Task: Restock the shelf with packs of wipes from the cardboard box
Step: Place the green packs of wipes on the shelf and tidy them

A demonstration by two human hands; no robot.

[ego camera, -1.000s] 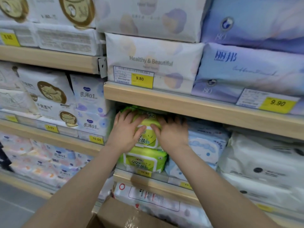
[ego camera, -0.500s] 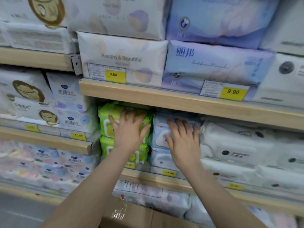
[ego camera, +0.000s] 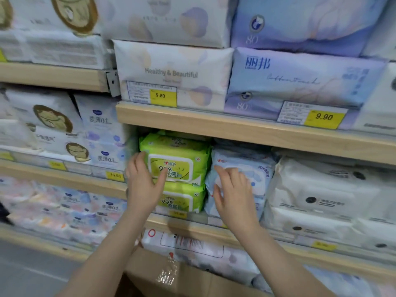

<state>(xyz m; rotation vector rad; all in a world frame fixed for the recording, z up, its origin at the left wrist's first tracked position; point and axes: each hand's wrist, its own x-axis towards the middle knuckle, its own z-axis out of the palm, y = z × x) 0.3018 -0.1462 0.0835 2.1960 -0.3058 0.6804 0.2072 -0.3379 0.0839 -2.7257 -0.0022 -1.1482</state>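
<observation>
Presently noted: left hand (ego camera: 144, 185) spread wide and empty, fingers fanned, raised in front of the left end of two green packs of wipes (ego camera: 182, 161) stacked one on the other on the wooden shelf (ego camera: 192, 227); thumb overlapping the label of the upper pack, contact or a small gap not distinguishable. Right hand (ego camera: 232, 196) likewise spread and holding nothing, fingers lying over the front of the pale blue packs (ego camera: 255, 168) just right of the green stack; touch not confirmed because of blur. Green and blue stacks pressed side by side between the two hands. Right of the right hand, white packs (ego camera: 321, 189) with black dots, stacked. Left of the left hand, white and lilac packs (ego camera: 102, 133) on a neighbouring shelf, with a yellow price tag (ego camera: 115, 175) below. Above both hands, a higher shelf board (ego camera: 246, 130) bearing large soft packs and yellow tags reading 9.80 (ego camera: 162, 95) and 9.90 (ego camera: 323, 117). Below the forearms, the cardboard box (ego camera: 192, 279), a strip of crinkled clear tape on its edge.
</observation>
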